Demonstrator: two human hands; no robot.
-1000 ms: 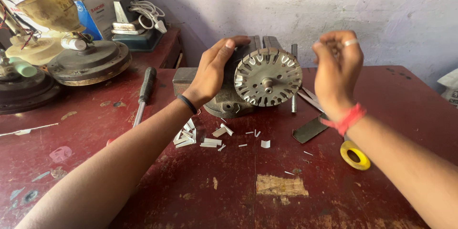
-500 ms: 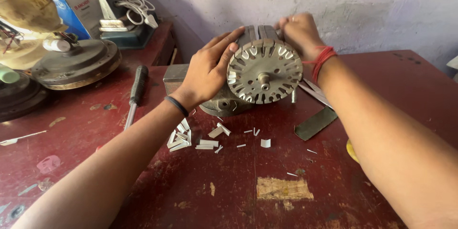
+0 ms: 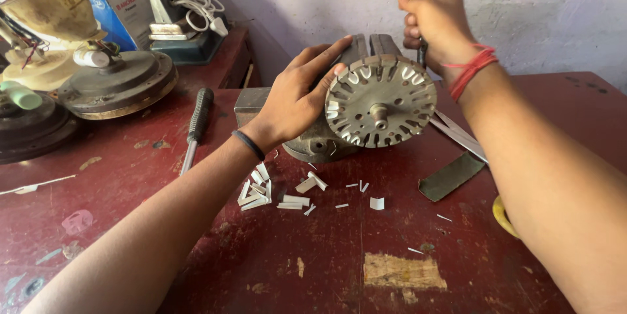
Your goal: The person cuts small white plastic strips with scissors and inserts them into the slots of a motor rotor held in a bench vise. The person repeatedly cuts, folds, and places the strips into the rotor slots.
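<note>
Nearest you, white paper strips (image 3: 271,191) lie scattered on the red table (image 3: 313,268). Beyond them the slotted metal stator core (image 3: 381,100) stands on edge at the bench vise (image 3: 307,137), its round face and short centre shaft pointing toward you, its axis running front to back. Your left hand (image 3: 297,98) lies flat on its left rim, fingers together. Farther back, your right hand (image 3: 437,23) is fisted around a dark handle (image 3: 422,52).
</note>
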